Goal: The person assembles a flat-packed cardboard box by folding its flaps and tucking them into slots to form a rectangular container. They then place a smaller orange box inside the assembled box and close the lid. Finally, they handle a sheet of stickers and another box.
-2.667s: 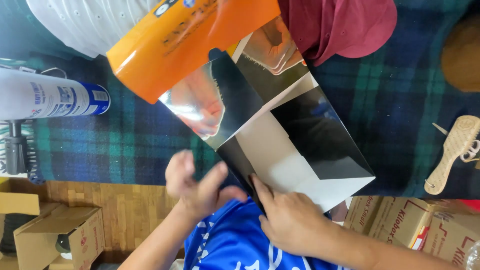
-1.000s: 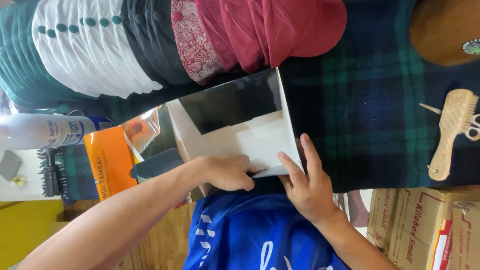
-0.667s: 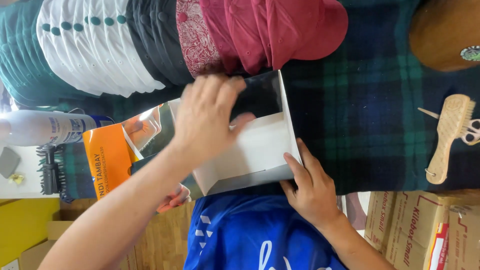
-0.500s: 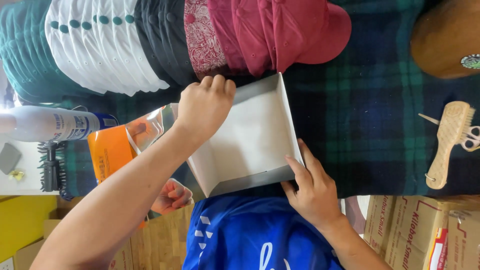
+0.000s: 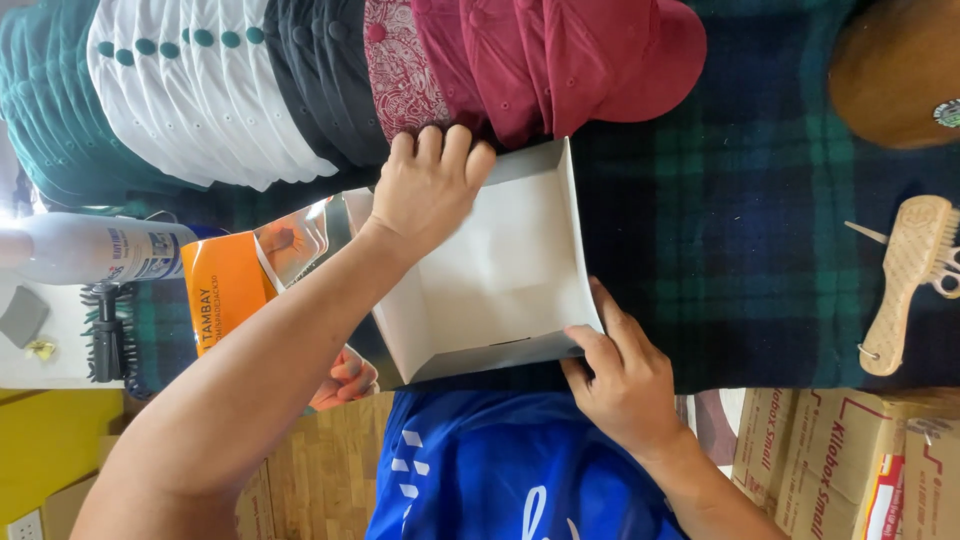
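Note:
A white open cardboard box (image 5: 500, 290) lies on a dark green and blue plaid cloth (image 5: 720, 240), just in front of my blue shirt. My left hand (image 5: 430, 185) rests on the box's far left corner, its fingers curled over the rim, right next to the maroon caps (image 5: 560, 60). My right hand (image 5: 620, 385) grips the box's near right corner, thumb against the near wall. The inside of the box is bare white.
A row of overlapping caps, teal (image 5: 45, 100), white (image 5: 170, 90), black (image 5: 320, 80) and maroon, lines the far side. A brown hat (image 5: 890, 70) and a wooden brush (image 5: 905, 280) lie to the right. A white spray bottle (image 5: 90, 250) and orange pouch (image 5: 225, 300) are left; cardboard cartons (image 5: 840, 460) sit lower right.
My left hand went from the box's near edge across it to the far corner. The dark flap seen over the box earlier is gone, leaving a white inside. My right hand stayed put.

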